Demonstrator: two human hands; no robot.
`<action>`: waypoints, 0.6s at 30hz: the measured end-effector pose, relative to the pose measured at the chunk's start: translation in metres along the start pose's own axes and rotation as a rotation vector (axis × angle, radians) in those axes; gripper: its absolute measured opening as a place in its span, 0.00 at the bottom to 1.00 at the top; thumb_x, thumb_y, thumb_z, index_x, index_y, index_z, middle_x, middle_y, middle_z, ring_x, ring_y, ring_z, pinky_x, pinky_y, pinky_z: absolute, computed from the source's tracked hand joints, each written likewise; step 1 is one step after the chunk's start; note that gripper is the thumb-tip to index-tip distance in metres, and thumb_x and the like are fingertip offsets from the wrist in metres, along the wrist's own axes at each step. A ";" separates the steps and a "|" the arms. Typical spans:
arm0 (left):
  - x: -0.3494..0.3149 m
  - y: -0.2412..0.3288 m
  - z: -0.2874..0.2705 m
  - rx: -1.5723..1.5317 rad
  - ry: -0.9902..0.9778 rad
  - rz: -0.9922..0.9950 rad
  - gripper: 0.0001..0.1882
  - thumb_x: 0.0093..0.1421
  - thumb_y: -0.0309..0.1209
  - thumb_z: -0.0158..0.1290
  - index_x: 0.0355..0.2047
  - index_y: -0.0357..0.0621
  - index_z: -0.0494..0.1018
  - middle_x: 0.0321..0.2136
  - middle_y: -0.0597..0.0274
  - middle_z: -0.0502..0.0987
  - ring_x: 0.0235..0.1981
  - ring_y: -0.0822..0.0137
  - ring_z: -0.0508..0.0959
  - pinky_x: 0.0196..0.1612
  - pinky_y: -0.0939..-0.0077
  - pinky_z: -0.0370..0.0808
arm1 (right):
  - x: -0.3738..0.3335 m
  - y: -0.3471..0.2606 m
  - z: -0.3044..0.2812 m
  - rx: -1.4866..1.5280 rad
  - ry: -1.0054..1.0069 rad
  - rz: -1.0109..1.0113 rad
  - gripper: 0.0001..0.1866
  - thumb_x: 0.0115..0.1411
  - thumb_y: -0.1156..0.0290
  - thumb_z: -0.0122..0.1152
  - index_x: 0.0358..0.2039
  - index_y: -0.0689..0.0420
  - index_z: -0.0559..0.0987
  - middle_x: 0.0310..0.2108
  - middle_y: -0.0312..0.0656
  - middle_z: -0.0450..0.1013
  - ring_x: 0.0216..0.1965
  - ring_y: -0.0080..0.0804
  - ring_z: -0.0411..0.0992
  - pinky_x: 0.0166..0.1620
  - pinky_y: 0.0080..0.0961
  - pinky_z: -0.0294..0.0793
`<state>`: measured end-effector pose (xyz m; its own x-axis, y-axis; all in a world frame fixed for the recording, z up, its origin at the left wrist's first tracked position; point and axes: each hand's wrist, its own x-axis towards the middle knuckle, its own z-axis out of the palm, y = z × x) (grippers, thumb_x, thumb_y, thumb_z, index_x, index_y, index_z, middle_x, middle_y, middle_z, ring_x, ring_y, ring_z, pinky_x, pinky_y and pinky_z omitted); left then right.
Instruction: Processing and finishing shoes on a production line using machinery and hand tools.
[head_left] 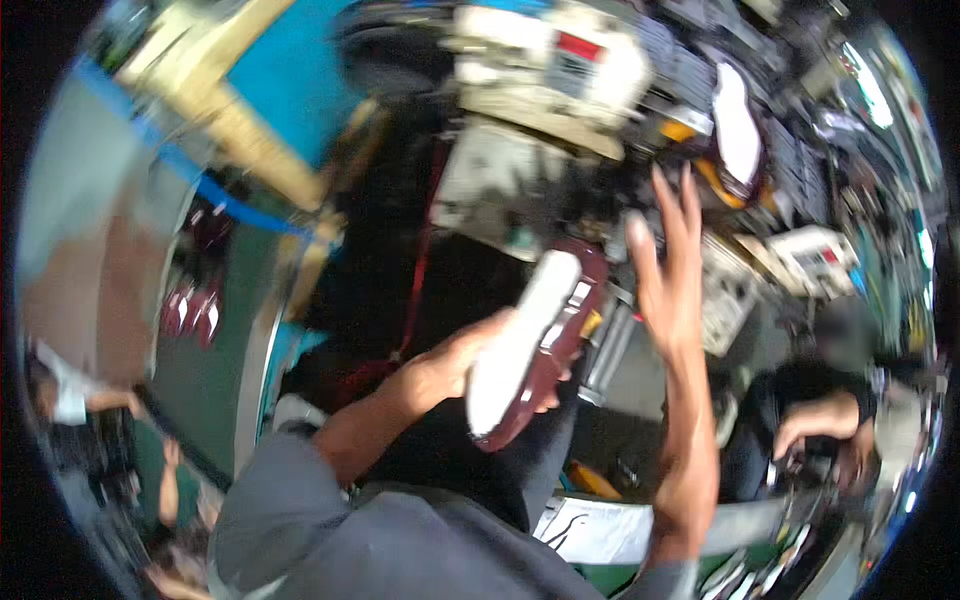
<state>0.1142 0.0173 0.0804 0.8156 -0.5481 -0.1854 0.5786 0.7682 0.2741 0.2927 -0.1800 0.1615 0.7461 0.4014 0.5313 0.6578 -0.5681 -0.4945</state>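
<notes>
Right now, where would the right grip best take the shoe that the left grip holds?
Take the shoe by its far end, probably from the right. The left grip wraps the near half, leaving that end free; the open right grip is on that side, and the sole faces up, so the dark red edge looks reachable.

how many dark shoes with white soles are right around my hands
2: one dark red shoe in the left hand, and another dark shoe among the machinery just past the right hand. Others may be hidden by clutter or blur.
</notes>
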 end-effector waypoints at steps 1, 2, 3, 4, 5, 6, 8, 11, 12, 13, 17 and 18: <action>-0.006 -0.003 0.000 -0.075 0.017 -0.029 0.40 0.74 0.58 0.53 0.72 0.40 0.65 0.56 0.46 0.81 0.48 0.45 0.87 0.55 0.42 0.85 | -0.032 -0.020 0.008 0.301 -0.130 0.126 0.28 0.75 0.60 0.61 0.71 0.58 0.73 0.70 0.54 0.71 0.72 0.51 0.67 0.74 0.44 0.61; -0.019 -0.005 -0.002 0.072 0.044 -0.026 0.37 0.74 0.56 0.53 0.71 0.41 0.66 0.54 0.47 0.82 0.48 0.46 0.86 0.55 0.43 0.85 | -0.062 -0.038 0.021 0.548 -0.165 0.329 0.28 0.75 0.60 0.61 0.71 0.58 0.73 0.68 0.50 0.72 0.70 0.45 0.68 0.73 0.41 0.63; -0.038 -0.007 -0.004 0.215 0.087 -0.027 0.35 0.75 0.54 0.53 0.70 0.41 0.68 0.53 0.49 0.82 0.49 0.48 0.86 0.55 0.45 0.85 | -0.088 -0.054 0.036 0.790 -0.223 0.543 0.28 0.76 0.60 0.61 0.71 0.58 0.73 0.67 0.46 0.73 0.68 0.39 0.69 0.72 0.38 0.64; -0.058 -0.010 -0.006 0.159 0.095 -0.032 0.33 0.76 0.53 0.53 0.69 0.41 0.68 0.52 0.50 0.83 0.50 0.50 0.86 0.55 0.46 0.85 | -0.106 -0.068 0.049 0.902 -0.232 0.683 0.28 0.76 0.60 0.60 0.72 0.57 0.73 0.66 0.44 0.74 0.67 0.36 0.70 0.71 0.35 0.66; -0.076 -0.016 -0.010 0.101 0.081 -0.045 0.32 0.76 0.52 0.53 0.69 0.41 0.68 0.50 0.51 0.83 0.50 0.52 0.86 0.55 0.48 0.85 | -0.121 -0.075 0.060 0.989 -0.237 0.832 0.27 0.77 0.60 0.59 0.72 0.57 0.73 0.65 0.42 0.74 0.66 0.33 0.70 0.70 0.32 0.67; -0.096 -0.023 -0.016 0.010 0.103 -0.066 0.32 0.77 0.49 0.52 0.72 0.43 0.65 0.51 0.53 0.83 0.50 0.57 0.86 0.55 0.55 0.84 | -0.138 -0.078 0.076 1.044 -0.304 0.879 0.27 0.77 0.60 0.60 0.72 0.56 0.73 0.66 0.42 0.74 0.66 0.32 0.71 0.69 0.31 0.68; -0.144 -0.037 -0.052 0.167 0.244 0.071 0.32 0.78 0.47 0.52 0.74 0.44 0.64 0.53 0.54 0.82 0.51 0.59 0.85 0.56 0.58 0.83 | -0.164 -0.094 0.108 1.056 -0.425 0.884 0.28 0.76 0.56 0.64 0.71 0.52 0.75 0.61 0.37 0.77 0.57 0.26 0.76 0.57 0.30 0.79; -0.239 -0.039 -0.088 0.524 0.664 0.195 0.42 0.72 0.49 0.57 0.79 0.43 0.57 0.64 0.54 0.76 0.59 0.63 0.80 0.59 0.61 0.78 | -0.190 -0.131 0.117 1.112 -0.606 0.928 0.29 0.76 0.55 0.63 0.70 0.58 0.74 0.65 0.43 0.75 0.54 0.38 0.82 0.55 0.35 0.83; -0.279 -0.042 -0.114 0.496 0.882 0.178 0.46 0.69 0.51 0.60 0.79 0.44 0.56 0.67 0.53 0.73 0.61 0.60 0.77 0.62 0.57 0.76 | -0.198 -0.137 0.118 1.103 -0.625 0.939 0.29 0.76 0.56 0.64 0.68 0.61 0.75 0.62 0.46 0.77 0.51 0.42 0.85 0.53 0.36 0.84; -0.329 -0.049 -0.114 0.834 0.915 0.458 0.45 0.67 0.52 0.62 0.78 0.47 0.59 0.67 0.54 0.73 0.62 0.58 0.76 0.63 0.54 0.74 | -0.211 -0.134 0.116 1.091 -0.638 0.933 0.29 0.76 0.56 0.64 0.68 0.61 0.75 0.62 0.46 0.77 0.51 0.42 0.85 0.53 0.36 0.84; -0.494 -0.029 -0.221 0.955 1.614 0.543 0.39 0.66 0.38 0.65 0.74 0.45 0.65 0.60 0.59 0.79 0.61 0.64 0.76 0.65 0.61 0.74 | -0.237 -0.123 0.103 0.957 -0.653 1.003 0.23 0.74 0.61 0.66 0.62 0.62 0.79 0.53 0.46 0.82 0.47 0.42 0.86 0.49 0.36 0.87; -0.534 -0.014 -0.236 1.064 1.635 0.446 0.44 0.65 0.38 0.65 0.78 0.50 0.59 0.64 0.50 0.77 0.66 0.51 0.75 0.67 0.54 0.73 | -0.243 -0.114 0.094 0.927 -0.632 1.011 0.21 0.74 0.62 0.67 0.60 0.62 0.80 0.53 0.46 0.83 0.46 0.42 0.86 0.48 0.35 0.87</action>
<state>-0.3272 0.3771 -0.0473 0.4643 0.8278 -0.3149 0.6374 -0.0654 0.7677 0.0458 -0.1449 0.0239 0.6728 0.5016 -0.5438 -0.4946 -0.2416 -0.8348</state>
